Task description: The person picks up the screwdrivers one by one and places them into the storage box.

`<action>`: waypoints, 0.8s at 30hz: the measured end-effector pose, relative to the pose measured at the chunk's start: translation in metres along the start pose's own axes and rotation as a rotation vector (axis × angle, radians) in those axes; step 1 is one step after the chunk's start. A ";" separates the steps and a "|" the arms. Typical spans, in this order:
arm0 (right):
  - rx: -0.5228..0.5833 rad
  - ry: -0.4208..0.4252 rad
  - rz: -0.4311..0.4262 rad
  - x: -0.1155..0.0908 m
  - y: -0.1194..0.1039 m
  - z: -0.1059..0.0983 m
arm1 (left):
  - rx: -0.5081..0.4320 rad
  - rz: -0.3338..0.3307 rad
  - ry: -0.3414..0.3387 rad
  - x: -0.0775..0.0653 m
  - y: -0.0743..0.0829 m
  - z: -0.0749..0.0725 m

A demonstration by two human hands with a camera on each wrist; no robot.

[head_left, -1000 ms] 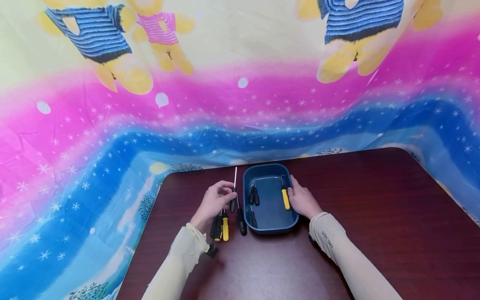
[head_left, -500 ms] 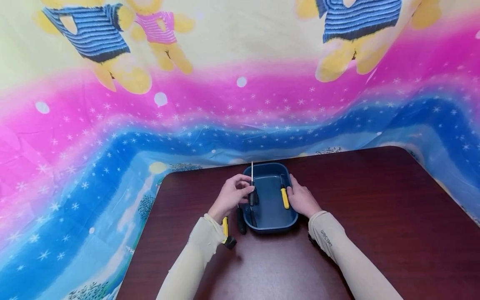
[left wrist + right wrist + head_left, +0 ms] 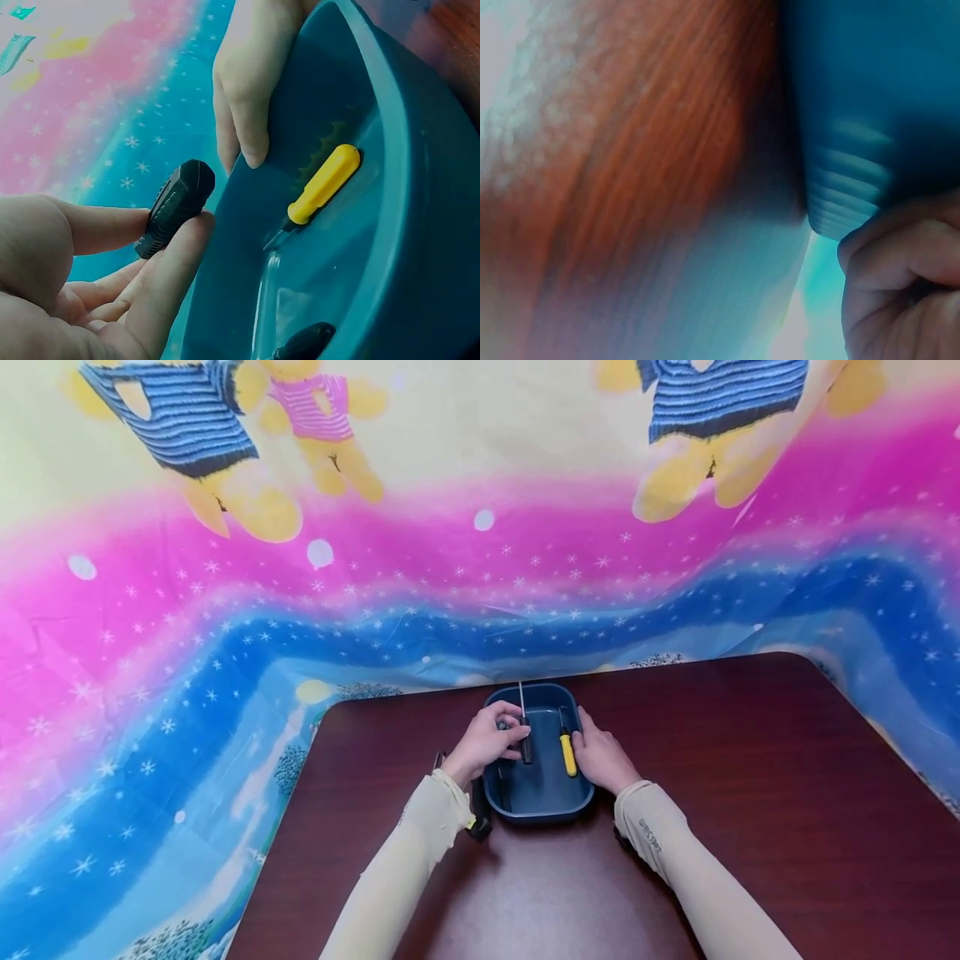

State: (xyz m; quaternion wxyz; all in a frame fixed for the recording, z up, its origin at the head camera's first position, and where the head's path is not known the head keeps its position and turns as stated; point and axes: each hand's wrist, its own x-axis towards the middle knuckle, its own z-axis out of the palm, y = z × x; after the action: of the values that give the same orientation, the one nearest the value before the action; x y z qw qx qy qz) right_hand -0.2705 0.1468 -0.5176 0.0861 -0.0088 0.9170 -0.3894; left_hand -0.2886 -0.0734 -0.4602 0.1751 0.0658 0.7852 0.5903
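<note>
Two hands [image 3: 486, 742], one tub [image 3: 551, 795], one yellow screwdriver [image 3: 568, 756], at least two black screwdrivers [image 3: 527, 747] show

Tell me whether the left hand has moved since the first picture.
Yes: against the table, the left hand moved right, from beside the blue bin to overlapping its left side in view.

The tub [image 3: 551, 797] is blue, one screwdriver handle [image 3: 568, 756] yellow, another handle [image 3: 527, 747] black – the cloth [image 3: 420, 556] pink, blue, snowflake-flecked
</note>
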 end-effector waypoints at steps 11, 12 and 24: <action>0.007 -0.006 0.005 0.001 -0.002 0.002 | 0.020 -0.038 -0.022 0.012 0.003 0.012; 0.010 -0.010 0.010 0.001 -0.002 0.002 | 0.024 -0.041 -0.026 0.013 0.004 0.013; 0.022 -0.021 0.009 0.004 0.000 0.001 | 0.123 -0.090 -0.040 0.031 0.006 0.025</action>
State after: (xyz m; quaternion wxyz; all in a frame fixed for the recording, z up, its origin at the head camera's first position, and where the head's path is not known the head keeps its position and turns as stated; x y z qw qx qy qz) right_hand -0.2739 0.1459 -0.5187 0.0978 -0.0077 0.9117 -0.3990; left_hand -0.3089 -0.0400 -0.4670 0.2128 0.0526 0.8186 0.5309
